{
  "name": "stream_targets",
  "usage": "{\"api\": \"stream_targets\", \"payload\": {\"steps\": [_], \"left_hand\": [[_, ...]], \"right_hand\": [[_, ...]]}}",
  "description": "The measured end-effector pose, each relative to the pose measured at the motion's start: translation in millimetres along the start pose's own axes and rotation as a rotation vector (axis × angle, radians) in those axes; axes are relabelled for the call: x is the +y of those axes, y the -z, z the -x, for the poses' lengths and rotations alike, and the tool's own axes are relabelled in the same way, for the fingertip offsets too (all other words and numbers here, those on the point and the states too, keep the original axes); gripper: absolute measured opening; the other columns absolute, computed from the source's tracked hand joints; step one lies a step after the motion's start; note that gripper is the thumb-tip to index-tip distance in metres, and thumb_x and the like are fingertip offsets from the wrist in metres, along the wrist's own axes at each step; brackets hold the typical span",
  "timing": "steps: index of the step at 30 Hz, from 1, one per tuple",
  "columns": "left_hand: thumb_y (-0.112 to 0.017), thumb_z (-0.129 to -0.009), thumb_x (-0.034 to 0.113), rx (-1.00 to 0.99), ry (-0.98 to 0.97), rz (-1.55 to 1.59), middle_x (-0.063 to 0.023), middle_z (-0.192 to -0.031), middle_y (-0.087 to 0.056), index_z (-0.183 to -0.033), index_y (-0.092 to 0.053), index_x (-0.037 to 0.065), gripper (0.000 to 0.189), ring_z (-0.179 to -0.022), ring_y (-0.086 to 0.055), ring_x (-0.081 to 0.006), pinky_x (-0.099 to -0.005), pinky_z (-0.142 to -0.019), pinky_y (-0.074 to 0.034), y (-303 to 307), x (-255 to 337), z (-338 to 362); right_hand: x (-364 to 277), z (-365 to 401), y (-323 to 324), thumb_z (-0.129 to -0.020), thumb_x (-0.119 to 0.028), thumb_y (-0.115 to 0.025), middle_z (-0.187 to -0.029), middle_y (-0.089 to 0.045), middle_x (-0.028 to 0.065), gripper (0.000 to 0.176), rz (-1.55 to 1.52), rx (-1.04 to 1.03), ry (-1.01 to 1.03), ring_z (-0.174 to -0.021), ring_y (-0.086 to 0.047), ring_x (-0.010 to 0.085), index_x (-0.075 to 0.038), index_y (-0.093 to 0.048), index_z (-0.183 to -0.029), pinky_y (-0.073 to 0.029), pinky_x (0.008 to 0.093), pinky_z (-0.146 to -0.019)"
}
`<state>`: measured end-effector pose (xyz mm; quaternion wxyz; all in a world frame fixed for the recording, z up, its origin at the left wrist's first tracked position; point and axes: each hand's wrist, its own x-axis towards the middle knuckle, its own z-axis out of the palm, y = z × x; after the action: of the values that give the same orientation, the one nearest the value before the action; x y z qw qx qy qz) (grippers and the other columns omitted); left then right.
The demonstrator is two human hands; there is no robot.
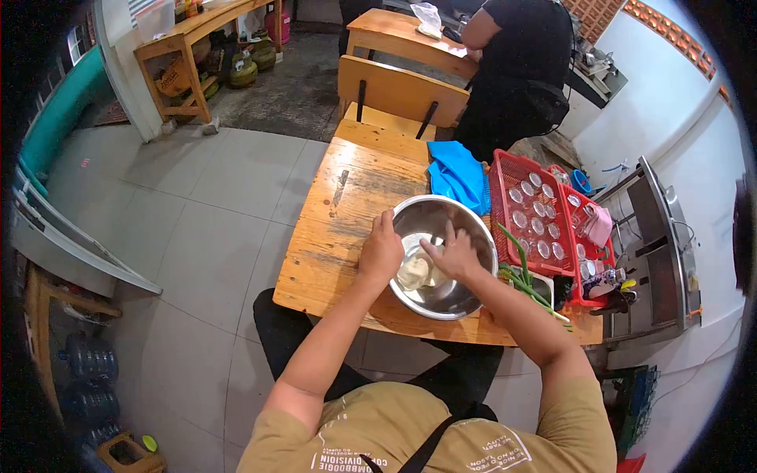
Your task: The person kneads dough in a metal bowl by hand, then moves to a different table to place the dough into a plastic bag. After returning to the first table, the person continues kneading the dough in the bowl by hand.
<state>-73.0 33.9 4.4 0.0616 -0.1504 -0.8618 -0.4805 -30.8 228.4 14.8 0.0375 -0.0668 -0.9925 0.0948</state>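
Observation:
A wide steel bowl (473, 296) stands near the front edge of the wooden table (315, 236). Inside it, toward the lower left, lies a pale lump of dough (413, 272). My left hand (382, 248) grips the bowl's left rim, fingers wrapped round it. Within the bowl, my right hand (457, 251) has its fingers spread, just right of the dough and close to it. Whether those fingertips touch the dough or the bowl wall is hard to tell.
Behind the bowl lies a blue cloth (459, 175). Red baskets (505, 162) with glass jars stand to the right, beside green onions (523, 272) on a metal tray. A person in black (528, 55) is at another table (402, 33) beyond a wooden bench (402, 85).

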Motion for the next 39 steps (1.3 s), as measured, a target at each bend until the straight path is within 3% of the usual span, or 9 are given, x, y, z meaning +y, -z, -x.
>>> {"api": "stream_targets", "payload": {"steps": [3, 7, 14, 21, 24, 28, 33, 36, 39], "left_hand": [[-0.052, -0.093, 0.007, 0.016, 0.002, -0.010, -0.0280, -0.130, -0.055, -0.136, -0.044, 0.001, 0.044, -0.102, -0.064, -0.0491, -0.0555, -0.085, -0.055, 1, 0, -1], [-0.051, -0.092, 0.006, -0.002, 0.027, 0.002, -0.0277, -0.126, -0.057, -0.136, -0.045, 0.001, 0.044, -0.101, -0.064, -0.0491, -0.0560, -0.084, -0.054, 7, 0, -3], [-0.048, -0.094, 0.006, -0.054, 0.070, 0.035, -0.0288, -0.128, -0.058, -0.134, -0.047, 0.001, 0.040, -0.108, -0.061, -0.0502, -0.0566, -0.090, -0.051, 16, 7, -2], [-0.051, -0.092, 0.006, -0.028, 0.007, 0.017, -0.0284, -0.124, -0.058, -0.137, -0.043, 0.004, 0.046, -0.102, -0.063, -0.0516, -0.0588, -0.087, -0.052, 5, -6, -2], [-0.049, -0.092, 0.006, -0.030, 0.030, -0.032, -0.0289, -0.123, -0.058, -0.138, -0.042, 0.004, 0.047, -0.102, -0.063, -0.0516, -0.0589, -0.088, -0.052, 5, -9, -3], [-0.048, -0.092, 0.007, -0.012, 0.071, -0.041, -0.0296, -0.125, -0.057, -0.139, -0.043, 0.003, 0.047, -0.104, -0.062, -0.0515, -0.0580, -0.090, -0.052, 1, -7, -5], [-0.048, -0.093, 0.007, 0.029, 0.022, -0.018, -0.0299, -0.126, -0.059, -0.137, -0.047, 0.000, 0.045, -0.105, -0.063, -0.0506, -0.0567, -0.090, -0.053, 1, -7, -8], [-0.048, -0.093, 0.008, 0.033, -0.023, -0.010, -0.0297, -0.125, -0.060, -0.136, -0.047, 0.000, 0.044, -0.105, -0.064, -0.0501, -0.0562, -0.090, -0.053, 2, -11, -9], [-0.048, -0.093, 0.008, -0.016, -0.006, 0.004, -0.0288, -0.126, -0.060, -0.133, -0.049, 0.000, 0.041, -0.105, -0.064, -0.0486, -0.0549, -0.091, -0.053, 5, -8, -9]], "right_hand": [[-32, 11, -23, -0.082, -0.078, -0.056, -0.135, -0.048, 0.0370, 0.114, 0.006, -0.351, -0.135, -0.128, -0.049, 0.0491, 0.007, -0.031, -0.153, -0.042, 0.0564, -0.109], [-55, 33, -19, -0.084, -0.071, -0.062, -0.129, -0.051, 0.0355, 0.105, 0.072, -0.242, 0.062, -0.121, -0.053, 0.0478, 0.009, -0.038, -0.148, -0.047, 0.0575, -0.101], [-54, 7, -32, -0.091, -0.048, -0.067, -0.111, -0.063, 0.0245, 0.050, 0.092, -0.066, 0.263, -0.097, -0.065, 0.0409, -0.001, -0.062, -0.106, -0.058, 0.0462, -0.074], [3, -38, -54, -0.086, -0.060, -0.066, -0.123, -0.067, 0.0282, 0.072, -0.374, -0.057, -0.382, -0.113, -0.067, 0.0428, 0.003, -0.068, -0.122, -0.054, 0.0486, -0.093], [38, -39, -54, -0.090, -0.044, -0.074, -0.110, -0.072, 0.0144, 0.059, -0.823, 0.037, -0.532, -0.098, -0.068, 0.0196, 0.006, -0.068, -0.121, -0.054, 0.0376, -0.084], [5, 1, 43, -0.087, -0.042, -0.076, -0.110, -0.071, 0.0220, 0.057, -0.789, 0.228, -0.286, -0.099, -0.069, 0.0308, 0.004, -0.067, -0.118, -0.053, 0.0413, -0.088], [-14, 45, 56, -0.090, -0.029, -0.071, -0.154, -0.038, 0.0295, 0.076, -0.255, 0.483, 0.333, -0.143, -0.038, 0.0447, 0.004, -0.037, -0.150, -0.030, 0.0468, -0.118], [1, 53, 52, -0.094, -0.032, -0.068, -0.127, -0.064, 0.0277, 0.046, -0.310, -0.232, 0.395, -0.123, -0.062, 0.0372, 0.000, -0.065, -0.127, -0.047, 0.0444, -0.105], [-5, 35, 70, -0.097, -0.034, -0.066, -0.102, -0.073, 0.0222, 0.036, -0.658, 0.006, -0.194, -0.097, -0.072, 0.0349, -0.001, -0.072, -0.111, -0.055, 0.0443, -0.085]]}}
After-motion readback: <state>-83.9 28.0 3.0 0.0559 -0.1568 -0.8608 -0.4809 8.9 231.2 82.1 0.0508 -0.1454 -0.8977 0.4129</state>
